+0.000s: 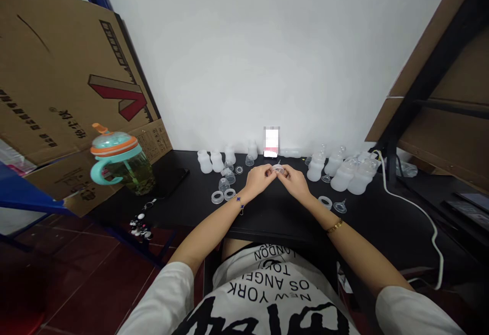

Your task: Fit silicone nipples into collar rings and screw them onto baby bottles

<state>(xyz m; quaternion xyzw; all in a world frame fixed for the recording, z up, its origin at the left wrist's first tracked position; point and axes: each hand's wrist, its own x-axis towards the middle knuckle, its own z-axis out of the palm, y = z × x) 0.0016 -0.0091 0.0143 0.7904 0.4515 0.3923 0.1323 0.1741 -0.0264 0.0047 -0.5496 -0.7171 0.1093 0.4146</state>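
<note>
Black table (275, 217), frosted baby bottles (359, 177), collar rings (217, 197)

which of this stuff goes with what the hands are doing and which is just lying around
With the work: left hand, right hand, clear bottle teat pinched between them, frosted baby bottles, clear rings, clear caps.

Just lying about: teal-and-orange sippy cup, black phone, white cable, cardboard sheet.

Clear teat (278, 169), teal-orange cup (113, 146), black-lettered white shirt (263, 294)

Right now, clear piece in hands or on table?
In hands: the clear piece is pinched between the left hand and right hand, above the table.
</note>
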